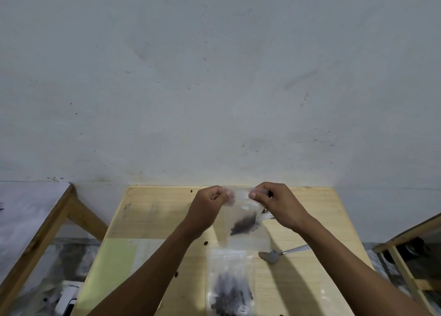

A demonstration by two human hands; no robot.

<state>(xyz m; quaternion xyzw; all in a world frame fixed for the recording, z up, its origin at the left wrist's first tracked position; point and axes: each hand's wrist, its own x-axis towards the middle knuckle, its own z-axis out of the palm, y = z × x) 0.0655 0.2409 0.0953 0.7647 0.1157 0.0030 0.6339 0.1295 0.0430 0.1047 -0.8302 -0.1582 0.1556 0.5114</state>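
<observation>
Small clear bag (245, 222) held above the surface (155, 220), dark seeds pooled low. Left hand (210, 203) and right hand (272, 201) each pinch its top edge. Film looks thin, limp, slippery, light; best gripped at the top strip.

A scuffed grey wall (214, 77) rises behind the pale wooden tabletop (155, 210) — another wooden table (55, 210) stands left, a wooden frame (405, 263) right.

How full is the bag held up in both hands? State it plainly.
Mostly empty: the bag holds only a small dark clump, the rest clear. Left hand and right hand pinch its top.
</observation>
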